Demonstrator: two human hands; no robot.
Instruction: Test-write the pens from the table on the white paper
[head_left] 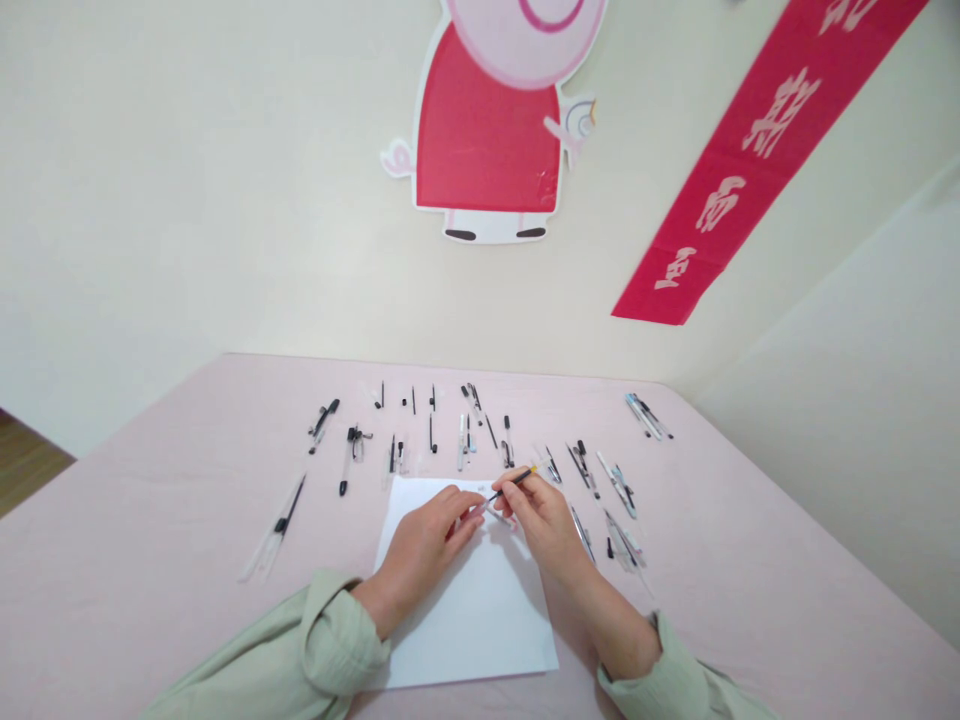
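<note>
My two hands meet over a white sheet of paper (472, 610) on the pink table (150, 540). My right hand (541, 512) pinches a thin black pen refill (514, 482) with a yellow end, which points up and to the right. My left hand (427, 540) has its fingers closed on a clear pen barrel (480, 507), whose tip meets the refill. Both sleeves are pale green.
Several pens and pen parts lie in loose rows across the table beyond the paper, from a clear pen (279, 525) on the left to a small bundle (646, 415) at the far right. A wall with a red banner (750, 150) stands behind.
</note>
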